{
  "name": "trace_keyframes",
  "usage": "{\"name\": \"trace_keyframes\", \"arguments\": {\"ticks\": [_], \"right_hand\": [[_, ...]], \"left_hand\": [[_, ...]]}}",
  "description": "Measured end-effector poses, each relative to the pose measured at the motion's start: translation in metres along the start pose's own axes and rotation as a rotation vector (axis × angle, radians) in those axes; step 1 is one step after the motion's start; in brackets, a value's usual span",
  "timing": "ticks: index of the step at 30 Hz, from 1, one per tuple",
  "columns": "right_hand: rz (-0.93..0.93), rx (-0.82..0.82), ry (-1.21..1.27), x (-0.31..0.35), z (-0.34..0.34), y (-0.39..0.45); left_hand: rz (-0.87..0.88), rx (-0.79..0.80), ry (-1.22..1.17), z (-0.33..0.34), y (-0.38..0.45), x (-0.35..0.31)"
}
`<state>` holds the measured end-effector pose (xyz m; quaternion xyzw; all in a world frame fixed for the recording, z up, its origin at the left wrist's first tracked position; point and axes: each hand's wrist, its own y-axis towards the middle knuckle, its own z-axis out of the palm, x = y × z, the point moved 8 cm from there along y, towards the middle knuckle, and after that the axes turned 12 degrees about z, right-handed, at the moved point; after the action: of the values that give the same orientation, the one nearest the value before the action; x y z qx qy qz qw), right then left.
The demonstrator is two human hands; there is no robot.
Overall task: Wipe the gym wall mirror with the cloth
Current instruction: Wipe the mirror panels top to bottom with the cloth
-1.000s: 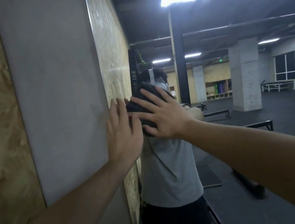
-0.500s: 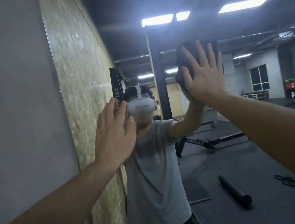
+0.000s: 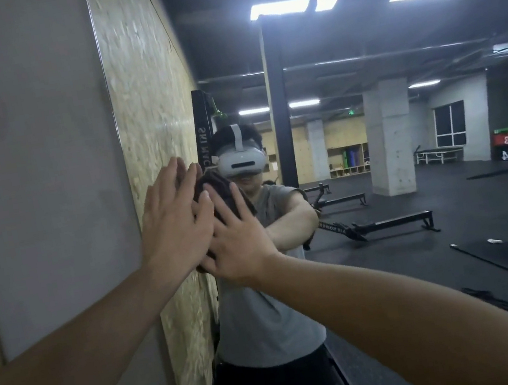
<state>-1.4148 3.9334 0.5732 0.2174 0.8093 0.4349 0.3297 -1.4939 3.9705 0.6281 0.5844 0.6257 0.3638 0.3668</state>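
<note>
The wall mirror (image 3: pixel 369 126) fills the middle and right of the view and reflects the gym and a person in a grey shirt. My right hand (image 3: pixel 237 239) presses a dark cloth (image 3: pixel 222 191) flat against the glass with straight, spread fingers. The cloth shows above and between the fingers. My left hand (image 3: pixel 173 222) lies flat with straight fingers on the mirror's left edge, just left of the right hand and partly overlapping it.
A grey wall panel (image 3: pixel 32 162) and chipboard wall (image 3: pixel 148 109) run along the left. The reflection shows rowing machines (image 3: pixel 385 224), concrete pillars (image 3: pixel 387 136) and ceiling lights (image 3: pixel 279 8).
My right hand has slid the cloth down and left from high on the mirror to beside the left hand. The left hand stayed in place.
</note>
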Motion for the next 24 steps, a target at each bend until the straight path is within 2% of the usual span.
{"name": "trace_keyframes", "arguments": {"ticks": [3, 7, 16, 20, 24], "right_hand": [[-0.080, -0.018, 0.028, 0.009, 0.000, -0.006], [-0.157, -0.047, 0.036, -0.036, -0.001, -0.018], [0.090, -0.123, -0.087, -0.205, -0.031, -0.070], [0.116, -0.162, -0.065, -0.206, -0.030, -0.073], [0.196, -0.181, -0.039, -0.175, -0.028, -0.058]], "left_hand": [[0.000, 0.012, 0.032, 0.000, -0.012, 0.005], [-0.008, 0.000, 0.040, 0.008, -0.023, 0.011], [-0.007, -0.083, 0.052, 0.026, -0.041, 0.012], [-0.025, -0.105, 0.051, 0.024, -0.048, 0.020], [-0.063, -0.120, 0.030, 0.012, -0.053, 0.037]]}}
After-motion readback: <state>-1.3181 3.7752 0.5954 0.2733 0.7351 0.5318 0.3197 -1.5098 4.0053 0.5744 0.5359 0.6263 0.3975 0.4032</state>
